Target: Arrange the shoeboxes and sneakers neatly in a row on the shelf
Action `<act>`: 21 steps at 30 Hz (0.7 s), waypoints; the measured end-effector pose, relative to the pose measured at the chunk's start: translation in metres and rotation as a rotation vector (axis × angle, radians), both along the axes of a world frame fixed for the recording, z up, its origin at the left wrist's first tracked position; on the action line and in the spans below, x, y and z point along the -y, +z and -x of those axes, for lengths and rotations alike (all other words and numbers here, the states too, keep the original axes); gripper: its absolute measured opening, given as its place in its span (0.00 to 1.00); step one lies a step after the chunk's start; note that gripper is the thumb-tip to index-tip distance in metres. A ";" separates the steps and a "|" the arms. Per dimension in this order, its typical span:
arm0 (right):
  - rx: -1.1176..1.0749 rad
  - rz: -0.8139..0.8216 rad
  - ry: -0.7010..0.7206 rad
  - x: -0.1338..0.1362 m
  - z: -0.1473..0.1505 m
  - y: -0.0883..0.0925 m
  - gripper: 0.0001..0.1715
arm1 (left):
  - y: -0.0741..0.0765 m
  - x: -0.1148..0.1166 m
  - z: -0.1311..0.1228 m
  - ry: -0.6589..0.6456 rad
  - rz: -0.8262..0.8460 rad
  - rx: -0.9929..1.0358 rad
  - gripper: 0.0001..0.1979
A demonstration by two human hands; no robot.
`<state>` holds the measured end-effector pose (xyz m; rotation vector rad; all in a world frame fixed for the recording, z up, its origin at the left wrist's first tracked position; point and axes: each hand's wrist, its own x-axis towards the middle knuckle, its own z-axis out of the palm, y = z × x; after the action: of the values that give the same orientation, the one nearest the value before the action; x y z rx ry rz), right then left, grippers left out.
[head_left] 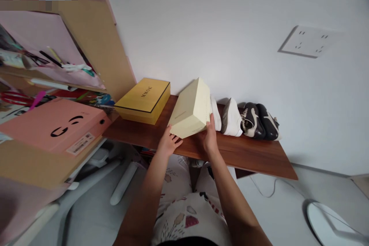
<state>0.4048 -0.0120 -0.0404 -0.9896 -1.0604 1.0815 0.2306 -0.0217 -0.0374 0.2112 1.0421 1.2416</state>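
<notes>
A cream shoebox is tilted over the brown wooden shelf, between a yellow box and a pair of white shoes. My left hand grips its near left corner, some fingers spread beneath. On the right side, my right hand holds the near corner with the thumb along the edge. Whether the box's underside touches the shelf is hidden. Just right of the box stand the white shoes, one partly covered by it.
The yellow box lies on the shelf's left end. Black-and-white shoes stand toward its right end. At left, a pink box rests on a cluttered desk. A wall socket panel is at upper right; a white round base stands on the floor.
</notes>
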 end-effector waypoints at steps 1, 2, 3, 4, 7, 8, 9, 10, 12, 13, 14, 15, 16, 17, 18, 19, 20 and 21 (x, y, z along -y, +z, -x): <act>-0.040 0.008 0.007 0.002 0.000 -0.003 0.44 | 0.002 0.000 0.001 0.014 0.005 0.006 0.23; -0.075 0.017 0.015 0.003 0.001 -0.005 0.43 | 0.004 -0.001 0.003 0.039 0.009 0.000 0.23; -0.100 0.024 0.020 0.005 0.003 -0.007 0.43 | 0.005 -0.002 0.004 0.067 0.015 -0.013 0.23; -0.111 0.028 0.022 0.007 0.005 -0.009 0.42 | 0.006 -0.004 0.006 0.095 0.023 -0.030 0.22; -0.122 0.027 0.021 0.011 0.011 -0.017 0.42 | 0.007 -0.009 0.014 0.174 0.036 -0.093 0.22; -0.121 0.028 0.019 0.011 0.013 -0.020 0.42 | 0.007 -0.010 0.017 0.194 0.030 -0.116 0.22; -0.115 0.030 0.015 0.012 0.015 -0.023 0.43 | 0.006 -0.011 0.020 0.208 0.018 -0.142 0.21; -0.100 0.032 0.008 0.012 0.016 -0.026 0.43 | 0.006 -0.012 0.022 0.215 0.002 -0.172 0.21; -0.039 0.033 -0.017 0.011 0.018 -0.032 0.44 | 0.005 -0.014 0.026 0.216 -0.042 -0.243 0.19; 0.006 0.030 -0.030 0.011 0.018 -0.034 0.44 | 0.005 -0.015 0.028 0.218 -0.065 -0.279 0.18; 0.054 0.028 -0.039 0.010 0.018 -0.036 0.44 | 0.005 -0.016 0.029 0.223 -0.083 -0.313 0.17; 0.099 0.027 -0.046 0.010 0.017 -0.037 0.44 | 0.006 -0.018 0.030 0.233 -0.091 -0.341 0.17; 0.136 0.031 -0.047 0.009 0.017 -0.038 0.44 | 0.007 -0.019 0.030 0.244 -0.090 -0.363 0.17; 0.163 0.039 -0.045 0.008 0.016 -0.039 0.44 | 0.008 -0.021 0.030 0.253 -0.085 -0.379 0.17; 0.184 0.050 -0.037 0.007 0.016 -0.039 0.44 | 0.009 -0.022 0.030 0.256 -0.082 -0.392 0.17; 0.198 0.063 -0.026 0.005 0.015 -0.039 0.44 | 0.010 -0.023 0.030 0.254 -0.085 -0.402 0.17; 0.210 0.074 -0.014 0.004 0.014 -0.040 0.44 | 0.011 -0.024 0.030 0.253 -0.092 -0.412 0.16; 0.221 0.082 -0.001 0.003 0.013 -0.040 0.44 | 0.012 -0.025 0.030 0.250 -0.102 -0.422 0.16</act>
<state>0.3914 -0.0151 -0.0799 -1.1958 -1.2004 1.0385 0.2008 0.0035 -0.0254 0.4463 1.3995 1.5168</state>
